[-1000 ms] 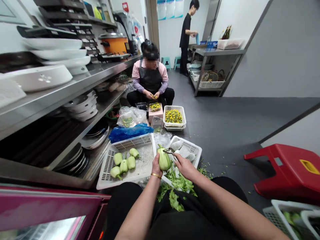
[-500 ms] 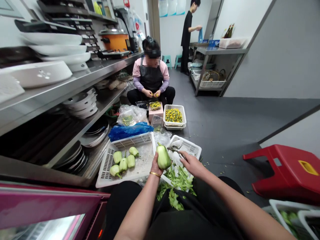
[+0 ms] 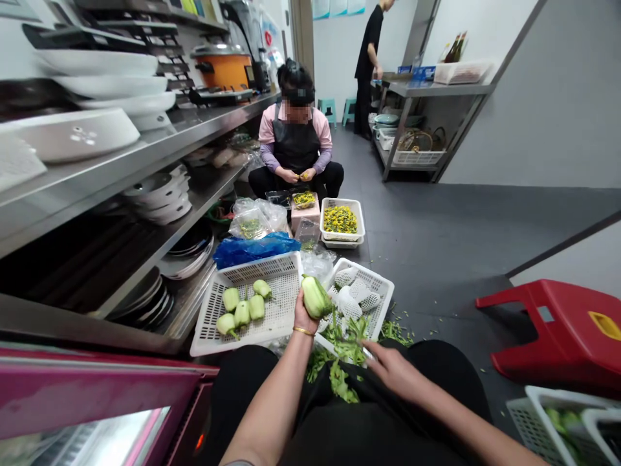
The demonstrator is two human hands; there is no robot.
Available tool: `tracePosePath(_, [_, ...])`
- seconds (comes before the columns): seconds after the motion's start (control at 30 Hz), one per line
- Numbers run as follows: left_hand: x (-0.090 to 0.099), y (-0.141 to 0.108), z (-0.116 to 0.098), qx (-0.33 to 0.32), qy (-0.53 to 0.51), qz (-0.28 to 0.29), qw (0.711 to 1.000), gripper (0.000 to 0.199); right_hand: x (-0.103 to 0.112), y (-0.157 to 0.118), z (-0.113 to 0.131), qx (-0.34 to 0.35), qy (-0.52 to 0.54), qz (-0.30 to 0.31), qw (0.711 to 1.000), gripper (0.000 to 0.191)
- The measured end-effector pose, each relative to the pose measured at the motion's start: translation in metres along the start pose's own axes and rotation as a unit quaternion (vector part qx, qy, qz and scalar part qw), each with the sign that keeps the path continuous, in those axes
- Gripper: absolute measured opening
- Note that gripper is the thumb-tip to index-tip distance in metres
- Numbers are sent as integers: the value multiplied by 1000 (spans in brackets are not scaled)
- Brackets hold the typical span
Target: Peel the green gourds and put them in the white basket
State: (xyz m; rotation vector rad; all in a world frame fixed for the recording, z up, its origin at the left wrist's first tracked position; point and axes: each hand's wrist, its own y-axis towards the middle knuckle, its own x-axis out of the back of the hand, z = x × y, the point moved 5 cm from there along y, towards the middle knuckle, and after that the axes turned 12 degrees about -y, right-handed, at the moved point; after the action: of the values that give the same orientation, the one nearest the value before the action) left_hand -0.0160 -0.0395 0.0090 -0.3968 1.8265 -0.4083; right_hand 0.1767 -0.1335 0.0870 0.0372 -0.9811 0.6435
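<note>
My left hand (image 3: pixel 305 314) is wrapped round a pale green gourd-like vegetable (image 3: pixel 315 298), held tilted with its stem to the upper left. Lower and to the right, my right hand (image 3: pixel 388 364) has its fingers closed on a tool whose dark blade is blurred over green peelings (image 3: pixel 350 348). The peelings lie in and over the near side of a white basket (image 3: pixel 387 285), which also holds white foam nets (image 3: pixel 350 303). Several peeled vegetables (image 3: pixel 242 313) sit in the larger white basket (image 3: pixel 200 333) on the left.
Facing me, a seated person (image 3: pixel 297 139) handles yellow flowers beside a flower basket (image 3: pixel 360 223). Another person (image 3: pixel 369 58) stands at a steel table (image 3: pixel 412 87). Steel shelves (image 3: pixel 204 133) with dishes line the left. A red stool (image 3: pixel 553 330) is at the right.
My right hand has moved down, taking the tool from beside the vegetable to over the peelings. The vegetable is tilted more to the left. The standing person's arm has lowered.
</note>
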Motion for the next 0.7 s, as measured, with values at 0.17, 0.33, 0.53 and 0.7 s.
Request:
tracePosePath(0.17, [-4, -8, 5, -27, 55, 10, 998, 49, 58, 71, 33, -5, -54, -113, 992, 43])
tracePosePath(0.33, [-1, -6, -9, -120, 60, -31, 990, 48, 17, 68, 36, -17, -68, -105, 992, 45])
tracePosePath(0.53, [1, -3, -23, -178, 41, -90, 979, 47, -20, 8, -6, -14, -52, -15, 998, 39])
tracePosePath(0.7, [-3, -11, -11, -171, 100, -55, 979, 50, 43, 60, 26, -9, -34, -104, 994, 41])
